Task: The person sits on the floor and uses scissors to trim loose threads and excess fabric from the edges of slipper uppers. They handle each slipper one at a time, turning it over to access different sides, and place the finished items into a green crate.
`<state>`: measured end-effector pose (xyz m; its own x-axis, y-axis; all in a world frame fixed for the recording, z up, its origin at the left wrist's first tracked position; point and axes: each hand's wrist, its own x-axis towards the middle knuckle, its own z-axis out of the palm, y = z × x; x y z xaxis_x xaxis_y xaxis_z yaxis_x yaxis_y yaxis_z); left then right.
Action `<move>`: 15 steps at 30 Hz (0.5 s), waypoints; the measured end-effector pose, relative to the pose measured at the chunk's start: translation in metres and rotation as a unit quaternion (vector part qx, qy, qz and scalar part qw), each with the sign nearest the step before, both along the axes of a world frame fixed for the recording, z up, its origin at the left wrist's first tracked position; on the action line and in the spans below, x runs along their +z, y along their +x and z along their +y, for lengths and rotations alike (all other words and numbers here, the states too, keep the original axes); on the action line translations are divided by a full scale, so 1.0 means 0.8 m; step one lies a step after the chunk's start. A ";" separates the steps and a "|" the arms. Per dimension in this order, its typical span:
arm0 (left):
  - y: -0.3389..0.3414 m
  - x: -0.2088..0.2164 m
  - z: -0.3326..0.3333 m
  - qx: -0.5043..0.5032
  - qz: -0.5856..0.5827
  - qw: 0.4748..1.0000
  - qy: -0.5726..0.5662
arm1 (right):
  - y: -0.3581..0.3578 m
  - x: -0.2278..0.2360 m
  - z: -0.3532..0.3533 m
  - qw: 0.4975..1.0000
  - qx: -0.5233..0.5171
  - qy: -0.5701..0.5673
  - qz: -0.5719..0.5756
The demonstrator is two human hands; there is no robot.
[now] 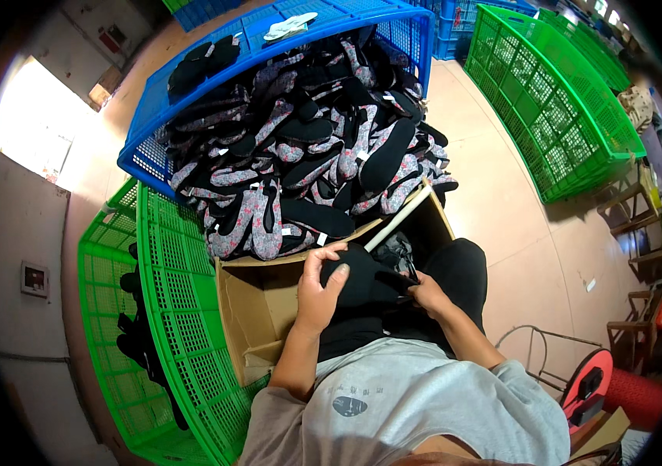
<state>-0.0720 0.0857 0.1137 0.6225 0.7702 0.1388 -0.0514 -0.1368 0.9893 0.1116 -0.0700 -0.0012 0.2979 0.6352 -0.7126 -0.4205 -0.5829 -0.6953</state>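
My left hand is curled over the edge of a black fabric piece above my lap, thumb and fingers bent against it. It blends into my black trousers, so its outline and kind are hard to make out. At its other side my right hand pinches a dark part, fingers closed. Just ahead, a big heap of fabric slippers with black soles and grey-pink floral uppers spills toward me. Between heap and lap stands an open cardboard box, and a crumpled dark plastic bag shows beside my knees.
A tipped blue crate surrounds the heap, with a pale cloth on top. Green crates stand left, with black items, and right. A pale bar crosses the box. A red-and-black round object and wooden stools are to the right.
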 end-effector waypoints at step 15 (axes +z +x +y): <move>-0.026 -0.022 0.019 0.105 -0.137 0.968 -0.184 | 0.017 0.031 -0.017 0.993 0.033 0.090 0.062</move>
<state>-0.0927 0.1013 0.0960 0.4258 0.9043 -0.0306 -0.3284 0.1859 0.9261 0.1250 -0.0838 0.0234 0.1684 0.7703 -0.6150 -0.4749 -0.4834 -0.7354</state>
